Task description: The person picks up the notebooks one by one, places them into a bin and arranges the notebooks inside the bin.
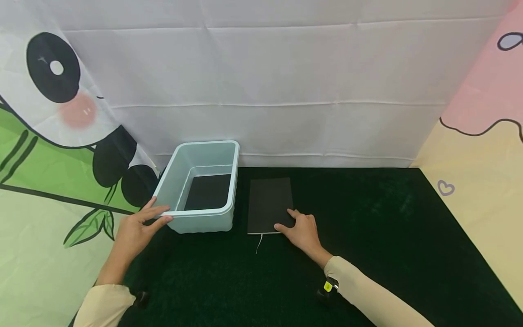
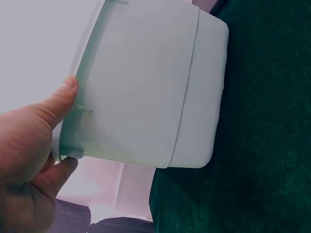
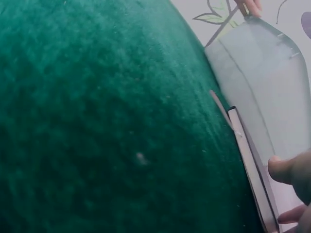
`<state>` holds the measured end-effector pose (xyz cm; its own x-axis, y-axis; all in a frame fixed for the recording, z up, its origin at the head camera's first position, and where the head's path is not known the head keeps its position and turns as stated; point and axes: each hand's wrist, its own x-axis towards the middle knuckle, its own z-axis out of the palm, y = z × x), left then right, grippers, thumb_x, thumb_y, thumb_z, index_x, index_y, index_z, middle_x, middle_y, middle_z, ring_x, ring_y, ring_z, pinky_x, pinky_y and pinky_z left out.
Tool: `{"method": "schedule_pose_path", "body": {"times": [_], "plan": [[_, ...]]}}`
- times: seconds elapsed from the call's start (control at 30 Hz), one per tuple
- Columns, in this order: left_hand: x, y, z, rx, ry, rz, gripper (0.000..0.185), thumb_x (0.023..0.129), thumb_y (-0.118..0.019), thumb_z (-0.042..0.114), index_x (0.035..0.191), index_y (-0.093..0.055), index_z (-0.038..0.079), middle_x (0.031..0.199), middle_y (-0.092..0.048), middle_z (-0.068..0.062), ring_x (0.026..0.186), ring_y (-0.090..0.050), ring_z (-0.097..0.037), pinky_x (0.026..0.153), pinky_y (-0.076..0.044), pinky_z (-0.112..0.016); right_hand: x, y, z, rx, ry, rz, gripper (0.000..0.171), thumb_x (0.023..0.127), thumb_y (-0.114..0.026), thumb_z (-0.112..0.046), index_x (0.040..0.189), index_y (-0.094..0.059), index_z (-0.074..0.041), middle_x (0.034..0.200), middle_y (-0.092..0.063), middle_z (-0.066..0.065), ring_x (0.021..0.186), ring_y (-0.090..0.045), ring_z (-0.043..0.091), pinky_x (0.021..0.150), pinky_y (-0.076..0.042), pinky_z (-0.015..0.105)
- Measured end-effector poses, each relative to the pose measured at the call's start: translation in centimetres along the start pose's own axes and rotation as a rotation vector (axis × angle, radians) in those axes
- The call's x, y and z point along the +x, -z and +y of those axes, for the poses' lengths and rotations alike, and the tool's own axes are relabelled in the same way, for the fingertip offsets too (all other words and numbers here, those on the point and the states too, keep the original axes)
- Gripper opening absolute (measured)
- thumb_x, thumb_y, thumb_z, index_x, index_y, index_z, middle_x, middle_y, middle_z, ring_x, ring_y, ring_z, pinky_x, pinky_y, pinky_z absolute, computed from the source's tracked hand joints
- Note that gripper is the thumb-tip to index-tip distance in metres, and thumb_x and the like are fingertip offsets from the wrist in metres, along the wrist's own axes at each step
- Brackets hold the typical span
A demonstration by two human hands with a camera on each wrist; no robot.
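On a dark green velvet tablecloth [image 1: 367,236], a pale blue rectangular plastic bin [image 1: 204,218] stands just left of a flat black notebook [image 1: 269,204] with a white ribbon marker [image 1: 259,243]. The left hand [image 1: 136,229] pinches the bin's near rim between thumb and fingers. The right hand [image 1: 302,229] presses loosely spread fingers on the notebook's near corner, seemingly without gripping it. Pushed flat, the thin notebook may jam against the bin's wall.

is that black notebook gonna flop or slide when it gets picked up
The black notebook lies flat with straight edges, so it is probably fairly stiff. It looks thin, so likely light. On the fuzzy green cloth it probably won't slide easily under the right hand.
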<state>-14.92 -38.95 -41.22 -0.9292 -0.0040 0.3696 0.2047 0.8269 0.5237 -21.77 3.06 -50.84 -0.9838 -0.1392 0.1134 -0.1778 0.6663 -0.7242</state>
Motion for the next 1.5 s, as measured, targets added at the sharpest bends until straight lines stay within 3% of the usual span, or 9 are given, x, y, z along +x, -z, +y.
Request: {"method": "schedule_pose_path", "body": {"times": [0.27, 0.6, 1.03, 1.5], "plan": [[-0.2, 0.1, -0.1, -0.001, -0.004, 0.001, 0.036, 0.092, -0.079, 0.025, 0.121, -0.075, 0.005, 0.145, -0.054, -0.024, 0.125, -0.055, -0.057, 0.091, -0.045, -0.069, -0.2, -1.1, -0.2, -0.054, 0.009, 0.054, 0.073, 0.081, -0.088, -0.038, 0.139, -0.062, -0.003, 0.148, -0.052, 0.024, 0.106, -0.050, 0.030, 0.091, -0.042, 0.045], [0.1, 0.1, 0.0, -0.023, 0.005, -0.006, 0.036, 0.092, -0.078, 0.025, 0.122, -0.075, 0.004, 0.146, -0.053, -0.025, 0.127, -0.053, -0.057, 0.093, -0.043, -0.072, 0.0, -1.6, -0.9, 0.051, -0.073, 0.114, 0.068, 0.077, -0.092, -0.025, 0.135, -0.065, -0.002, 0.145, -0.057, 0.021, 0.127, -0.053, 0.042, 0.107, -0.038, 0.057], [0.2, 0.2, -0.1, -0.021, -0.004, -0.002, 0.035, 0.092, -0.079, 0.024, 0.122, -0.075, 0.005, 0.146, -0.054, -0.023, 0.127, -0.054, -0.056, 0.091, -0.044, -0.070, 0.1, -1.4, -1.3, 0.163, -0.135, 0.091, 0.060, 0.078, -0.091, -0.015, 0.133, -0.068, -0.006, 0.152, -0.049, 0.024, 0.142, -0.044, 0.045, 0.113, -0.033, 0.060], [0.1, 0.1, 0.0, -0.014, -0.004, -0.004, 0.035, 0.092, -0.079, 0.024, 0.121, -0.075, 0.006, 0.145, -0.055, -0.023, 0.126, -0.054, -0.056, 0.091, -0.045, -0.070, 0.3, -0.6, -0.9, 0.204, -0.186, 0.052, 0.054, 0.078, -0.090, -0.015, 0.129, -0.071, -0.013, 0.144, -0.059, 0.017, 0.134, -0.055, 0.035, 0.108, -0.042, 0.056]]}}
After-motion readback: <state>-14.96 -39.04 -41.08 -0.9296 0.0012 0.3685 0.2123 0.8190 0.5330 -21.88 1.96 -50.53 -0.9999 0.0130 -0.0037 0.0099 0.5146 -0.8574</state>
